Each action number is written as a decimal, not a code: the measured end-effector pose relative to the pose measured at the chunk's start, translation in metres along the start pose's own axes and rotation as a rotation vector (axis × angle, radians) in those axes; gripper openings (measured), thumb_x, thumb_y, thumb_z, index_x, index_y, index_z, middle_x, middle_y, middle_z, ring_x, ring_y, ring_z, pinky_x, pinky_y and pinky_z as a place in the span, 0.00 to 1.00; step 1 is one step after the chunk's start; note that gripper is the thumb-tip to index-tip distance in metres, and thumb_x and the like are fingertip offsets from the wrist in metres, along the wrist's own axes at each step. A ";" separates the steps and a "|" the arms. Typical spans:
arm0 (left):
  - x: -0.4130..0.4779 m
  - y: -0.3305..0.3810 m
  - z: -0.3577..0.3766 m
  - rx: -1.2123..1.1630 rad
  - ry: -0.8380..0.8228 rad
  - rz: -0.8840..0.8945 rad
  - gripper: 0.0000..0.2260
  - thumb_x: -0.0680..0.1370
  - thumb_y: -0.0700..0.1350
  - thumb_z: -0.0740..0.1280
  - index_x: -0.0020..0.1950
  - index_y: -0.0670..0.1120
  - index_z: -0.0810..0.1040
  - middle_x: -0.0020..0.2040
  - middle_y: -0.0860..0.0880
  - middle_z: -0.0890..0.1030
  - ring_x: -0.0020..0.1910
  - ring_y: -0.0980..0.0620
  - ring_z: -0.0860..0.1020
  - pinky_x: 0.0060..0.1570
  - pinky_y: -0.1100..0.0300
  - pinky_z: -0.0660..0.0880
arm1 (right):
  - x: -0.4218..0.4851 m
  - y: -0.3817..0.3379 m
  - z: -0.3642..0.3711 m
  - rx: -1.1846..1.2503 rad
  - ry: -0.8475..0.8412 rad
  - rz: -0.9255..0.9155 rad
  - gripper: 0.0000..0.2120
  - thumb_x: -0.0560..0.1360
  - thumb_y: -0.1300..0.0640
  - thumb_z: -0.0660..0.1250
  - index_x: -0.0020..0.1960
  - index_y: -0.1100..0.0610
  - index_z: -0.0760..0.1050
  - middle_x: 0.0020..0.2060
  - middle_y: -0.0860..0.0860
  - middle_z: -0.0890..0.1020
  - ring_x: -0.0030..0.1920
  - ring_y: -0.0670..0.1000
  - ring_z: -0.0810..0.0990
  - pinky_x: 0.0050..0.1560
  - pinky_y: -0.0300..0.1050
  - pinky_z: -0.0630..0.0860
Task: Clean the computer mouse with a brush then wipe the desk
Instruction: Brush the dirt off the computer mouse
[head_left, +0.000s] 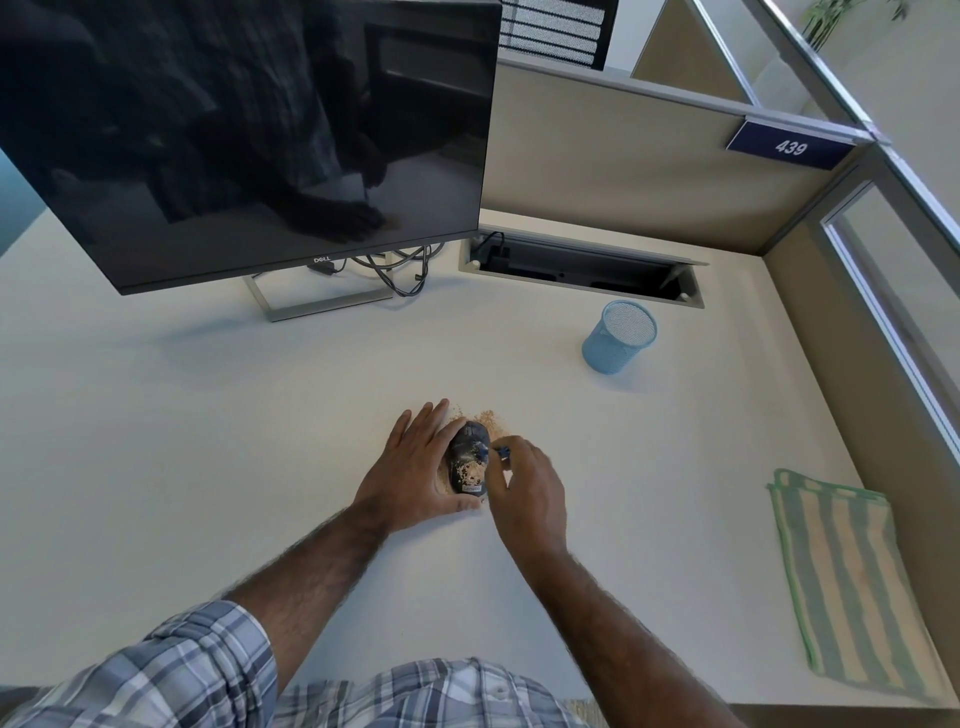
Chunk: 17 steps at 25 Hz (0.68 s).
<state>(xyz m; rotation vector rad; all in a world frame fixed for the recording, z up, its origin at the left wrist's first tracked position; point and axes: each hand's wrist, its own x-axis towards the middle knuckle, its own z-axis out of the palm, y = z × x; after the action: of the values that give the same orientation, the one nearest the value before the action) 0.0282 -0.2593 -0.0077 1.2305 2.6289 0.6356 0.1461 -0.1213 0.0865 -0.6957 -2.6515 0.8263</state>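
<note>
Left hand grips crumb-dusted mouse pointing away; right hand pinches brush.

We see wide bare counter to the left of our hands and between them and the monitor, whose stand and trailing cables block the far middle. To the right, the blue mesh cup stands well apart from the open cable hatch behind it, with clear surface between cup and striped cloth. The cloth lies along the right edge, just beside the partition wall, which closes off that side and the back.
</note>
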 end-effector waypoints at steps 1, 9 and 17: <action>0.000 0.000 0.000 0.001 0.012 0.006 0.51 0.69 0.82 0.56 0.83 0.52 0.52 0.85 0.49 0.47 0.83 0.53 0.39 0.81 0.45 0.43 | -0.003 -0.001 0.002 -0.014 -0.034 -0.049 0.07 0.80 0.55 0.64 0.55 0.54 0.79 0.46 0.49 0.83 0.46 0.51 0.79 0.46 0.48 0.77; -0.001 0.000 0.001 -0.003 0.004 0.005 0.51 0.69 0.82 0.55 0.83 0.52 0.51 0.85 0.49 0.47 0.83 0.53 0.39 0.81 0.46 0.43 | -0.003 -0.003 0.001 0.022 0.014 -0.070 0.11 0.79 0.51 0.60 0.55 0.54 0.79 0.46 0.48 0.83 0.46 0.49 0.79 0.45 0.45 0.76; -0.001 0.001 0.001 -0.021 0.048 0.002 0.44 0.73 0.72 0.56 0.82 0.50 0.55 0.85 0.48 0.51 0.83 0.52 0.44 0.81 0.42 0.49 | -0.007 -0.016 0.013 -0.043 -0.096 -0.128 0.08 0.80 0.55 0.63 0.52 0.54 0.80 0.44 0.49 0.83 0.44 0.51 0.78 0.47 0.47 0.74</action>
<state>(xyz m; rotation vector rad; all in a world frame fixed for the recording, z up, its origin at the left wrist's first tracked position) 0.0300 -0.2592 -0.0084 1.2268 2.6532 0.6995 0.1415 -0.1420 0.0847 -0.5016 -2.7735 0.7882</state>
